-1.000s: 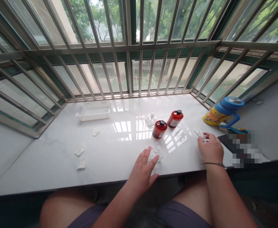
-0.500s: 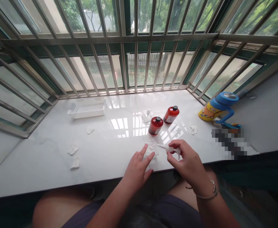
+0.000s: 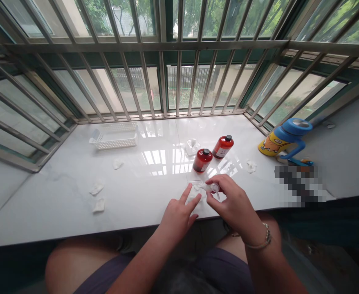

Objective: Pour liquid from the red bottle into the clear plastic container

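In the head view, my left hand (image 3: 177, 216) has its fingers spread, two fingertips resting on a small clear square plate (image 3: 194, 183) near the counter's front edge. Some white material lies on that plate. Pinched between the thumb and fingers of my right hand (image 3: 233, 204) is a small whitish nozzle bottle (image 3: 214, 188), tilted with its tip over the plate; its contents cannot be made out. Just beyond stand two red bottles with black caps, a nearer red bottle (image 3: 203, 160) and a farther red bottle (image 3: 223, 147). Beside them sits another clear square piece (image 3: 192, 148) with white material on it.
On the white counter (image 3: 155, 188) lie crumpled white scraps: one scrap (image 3: 96, 188) at left, another scrap (image 3: 251, 166) at right. A white perforated basket (image 3: 115, 143) stands back left. A blue and yellow flask (image 3: 277, 141) stands right. Metal bars (image 3: 179, 45) enclose the counter.
My right hand has moved left and slightly up, bringing the nozzle bottle's tip from beside the plate to over it. My left hand stays on the plate. The view has shifted slightly.
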A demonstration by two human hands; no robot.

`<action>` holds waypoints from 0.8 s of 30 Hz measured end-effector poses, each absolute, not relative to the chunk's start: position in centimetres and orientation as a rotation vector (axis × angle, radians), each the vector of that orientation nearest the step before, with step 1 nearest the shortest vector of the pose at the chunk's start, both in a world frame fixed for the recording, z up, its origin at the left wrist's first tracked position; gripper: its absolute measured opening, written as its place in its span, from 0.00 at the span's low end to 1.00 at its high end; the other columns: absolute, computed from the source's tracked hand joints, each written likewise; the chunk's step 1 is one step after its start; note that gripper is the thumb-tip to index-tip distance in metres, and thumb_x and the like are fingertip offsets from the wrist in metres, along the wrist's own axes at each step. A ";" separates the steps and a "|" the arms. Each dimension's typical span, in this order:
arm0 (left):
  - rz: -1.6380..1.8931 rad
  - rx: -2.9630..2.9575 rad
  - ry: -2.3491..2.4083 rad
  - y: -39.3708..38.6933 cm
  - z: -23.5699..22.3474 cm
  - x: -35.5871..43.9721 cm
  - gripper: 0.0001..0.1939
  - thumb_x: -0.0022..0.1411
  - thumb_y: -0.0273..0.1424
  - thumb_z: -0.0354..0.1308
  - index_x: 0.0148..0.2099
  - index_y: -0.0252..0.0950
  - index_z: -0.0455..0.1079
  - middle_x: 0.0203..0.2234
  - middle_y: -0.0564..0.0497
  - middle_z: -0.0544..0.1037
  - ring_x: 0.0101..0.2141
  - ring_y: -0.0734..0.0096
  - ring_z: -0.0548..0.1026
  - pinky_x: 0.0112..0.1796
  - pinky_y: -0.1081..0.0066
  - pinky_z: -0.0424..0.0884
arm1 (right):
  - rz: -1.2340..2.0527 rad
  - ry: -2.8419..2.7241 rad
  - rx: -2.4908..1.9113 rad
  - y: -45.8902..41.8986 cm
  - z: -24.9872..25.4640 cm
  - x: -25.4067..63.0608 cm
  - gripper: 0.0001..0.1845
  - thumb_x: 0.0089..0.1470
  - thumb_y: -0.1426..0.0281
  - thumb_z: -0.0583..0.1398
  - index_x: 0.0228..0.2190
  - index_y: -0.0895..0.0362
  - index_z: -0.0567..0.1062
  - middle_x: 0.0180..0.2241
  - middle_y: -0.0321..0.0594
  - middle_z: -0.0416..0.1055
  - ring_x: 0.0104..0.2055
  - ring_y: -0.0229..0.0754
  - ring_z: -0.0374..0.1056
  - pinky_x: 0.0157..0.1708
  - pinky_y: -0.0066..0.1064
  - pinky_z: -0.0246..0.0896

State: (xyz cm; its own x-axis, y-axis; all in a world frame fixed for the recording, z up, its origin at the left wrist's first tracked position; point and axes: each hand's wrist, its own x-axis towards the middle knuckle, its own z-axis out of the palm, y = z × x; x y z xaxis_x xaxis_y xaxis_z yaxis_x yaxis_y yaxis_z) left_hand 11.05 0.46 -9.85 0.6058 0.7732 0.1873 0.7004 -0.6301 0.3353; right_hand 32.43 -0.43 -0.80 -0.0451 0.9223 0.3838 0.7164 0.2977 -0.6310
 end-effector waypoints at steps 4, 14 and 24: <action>0.379 2.588 1.243 0.3 -9.6 11.3 0.43 0.65 0.29 0.68 0.76 0.54 0.57 0.79 0.42 0.52 0.29 0.60 0.83 0.33 0.56 0.82 | 0.442 -1.825 -1.478 0.5 -2.7 31.4 0.11 0.61 0.72 0.62 0.46 0.51 0.75 0.43 0.42 0.73 0.37 0.45 0.71 0.41 0.39 0.74; 0.462 2.450 1.200 -0.2 -10.2 11.3 0.39 0.67 0.24 0.61 0.75 0.53 0.58 0.80 0.43 0.47 0.33 0.59 0.86 0.33 0.62 0.82 | 0.406 -1.745 -1.497 1.0 -7.1 30.3 0.15 0.64 0.69 0.61 0.52 0.50 0.73 0.52 0.47 0.75 0.57 0.56 0.71 0.59 0.57 0.71; 0.338 2.549 1.259 -0.2 -9.9 11.5 0.44 0.67 0.24 0.62 0.78 0.55 0.52 0.80 0.41 0.48 0.31 0.59 0.85 0.30 0.60 0.82 | 0.602 -1.440 -1.584 -1.3 -8.8 30.7 0.35 0.60 0.71 0.58 0.67 0.51 0.60 0.54 0.47 0.76 0.60 0.53 0.74 0.59 0.53 0.72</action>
